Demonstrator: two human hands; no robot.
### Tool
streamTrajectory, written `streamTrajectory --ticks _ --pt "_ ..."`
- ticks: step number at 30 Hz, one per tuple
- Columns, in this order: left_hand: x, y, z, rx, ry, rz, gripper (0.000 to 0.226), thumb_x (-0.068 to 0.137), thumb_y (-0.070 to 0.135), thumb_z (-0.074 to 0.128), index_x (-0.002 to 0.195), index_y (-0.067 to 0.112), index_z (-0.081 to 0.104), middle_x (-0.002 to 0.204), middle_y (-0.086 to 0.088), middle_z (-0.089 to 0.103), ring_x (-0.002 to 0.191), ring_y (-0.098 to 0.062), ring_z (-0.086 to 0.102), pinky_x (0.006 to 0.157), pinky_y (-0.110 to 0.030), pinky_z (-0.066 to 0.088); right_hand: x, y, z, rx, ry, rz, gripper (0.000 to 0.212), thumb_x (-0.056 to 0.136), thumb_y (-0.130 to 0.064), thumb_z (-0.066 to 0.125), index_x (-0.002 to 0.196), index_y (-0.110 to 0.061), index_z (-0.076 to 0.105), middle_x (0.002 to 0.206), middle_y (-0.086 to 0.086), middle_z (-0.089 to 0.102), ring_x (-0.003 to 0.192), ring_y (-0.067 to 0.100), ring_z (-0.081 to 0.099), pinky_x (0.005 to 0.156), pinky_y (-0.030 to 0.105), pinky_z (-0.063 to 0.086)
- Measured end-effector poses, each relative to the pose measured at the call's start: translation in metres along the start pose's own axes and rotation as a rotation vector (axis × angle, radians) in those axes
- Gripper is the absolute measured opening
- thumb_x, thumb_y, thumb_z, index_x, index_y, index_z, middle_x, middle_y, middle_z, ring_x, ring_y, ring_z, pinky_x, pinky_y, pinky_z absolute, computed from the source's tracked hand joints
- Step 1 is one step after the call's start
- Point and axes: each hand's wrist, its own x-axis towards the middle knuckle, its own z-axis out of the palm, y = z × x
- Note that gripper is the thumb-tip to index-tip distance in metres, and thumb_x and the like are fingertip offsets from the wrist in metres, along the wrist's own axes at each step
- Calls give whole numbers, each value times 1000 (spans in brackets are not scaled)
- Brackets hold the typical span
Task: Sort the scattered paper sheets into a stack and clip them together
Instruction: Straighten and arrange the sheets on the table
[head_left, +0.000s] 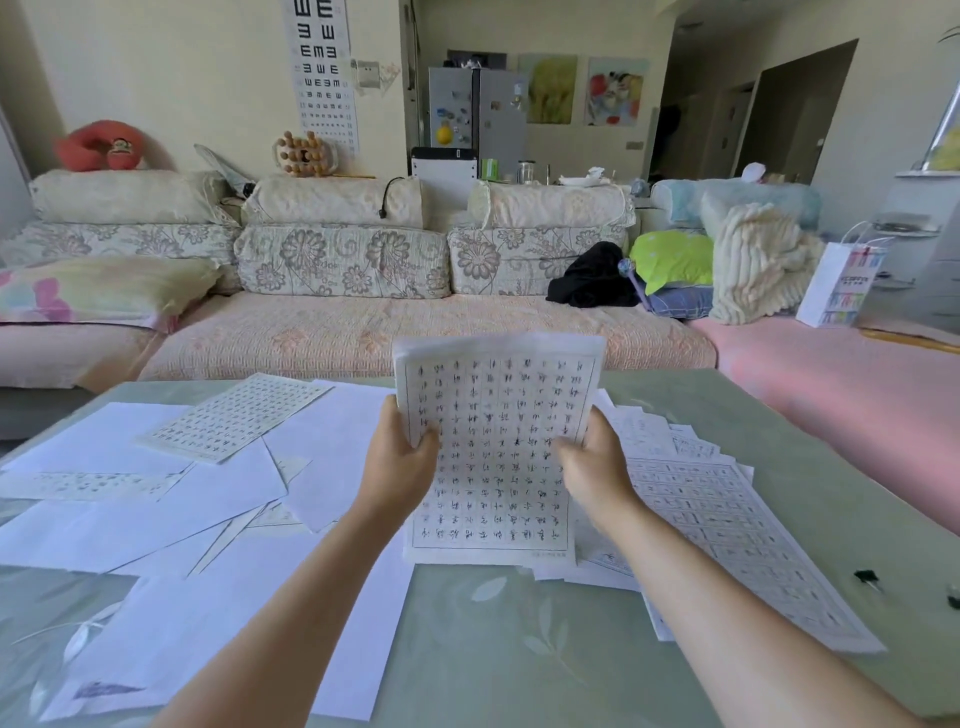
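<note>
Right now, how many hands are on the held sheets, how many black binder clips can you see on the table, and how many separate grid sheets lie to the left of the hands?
Hands gripping the held sheets: 2, left hand and right hand
Black binder clips: 2, one whole, one cut by the frame edge
Grid sheets on the left: 2, upper and lower
Total: 6

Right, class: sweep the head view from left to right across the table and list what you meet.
Blank white sheets → gridded sheet lying flat → left hand → held gridded sheets → right hand → fanned gridded sheets → black binder clip.
</note>
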Motion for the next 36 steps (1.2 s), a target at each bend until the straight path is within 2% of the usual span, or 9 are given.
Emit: streamTrajectory --ticks 3,6,10,14,17,22,25,30,36 --pt "9 11 2 -26 -48 -35 20 89 8 56 103 21 56 95 6 69 86 -10 67 73 -33 56 9 -6 -14 57 31 12 34 88 6 52 107 -22 60 100 4 71 75 17 62 61 27 46" --pt "6 12 15 -16 -222 -159 20 90 7 55 104 21 54 99 2 68 89 -14 67 75 -34 56 18 2 -35 115 59 89 38 82 7 55 107 -21 61 104 4 72 85 20 66 72 35 51" --pt "4 20 45 -25 -193 -279 7 96 10 51 92 15 47 85 -2 58 70 -15 59 56 -25 48 21 25 -66 21 -126 319 39 85 -4 61 122 -17 56 114 4 67 101 19 64 88 37 51" --pt "5 10 95 69 -293 -423 15 93 12 50 107 12 52 106 -11 64 94 -25 64 83 -40 54 15 51 -104 -104 -105 403 33 84 4 50 107 -19 56 110 5 63 103 22 58 88 37 48" --pt "2 7 145 91 -432 -525 23 93 10 42 115 9 45 111 -15 61 100 -30 63 87 -48 56 15 67 -142 -171 -9 412 31 85 4 44 100 -18 58 93 1 62 85 20 55 71 31 42" --pt "-7 6 222 197 -548 -497 32 89 7 43 121 8 49 106 -14 66 77 -21 59 57 -29 50 10 95 -200 -371 110 356 35 84 4 40 99 -21 59 86 -2 60 74 22 56 55 24 37" --pt "-18 -3 252 405 -601 -424 34 86 11 49 120 10 53 114 -11 62 93 -23 61 75 -32 55 6 113 -220 -563 123 402 33 85 -1 44 111 -17 55 101 3 63 88 25 60 58 27 45" --pt "-30 -4 272 758 -559 -350 42 88 20 46 125 1 53 138 -19 42 121 -35 48 101 -42 46 4 131 -223 -871 73 520 37 88 -11 50 125 -9 49 129 15 45 125 33 39 94 39 43" --pt "-28 -3 270 490 -492 -437 11 88 15 52 94 6 55 80 -3 46 71 -18 44 58 -27 36 5 124 -213 -881 -46 493 26 86 -5 44 110 -9 52 113 11 48 119 33 40 79 37 41"
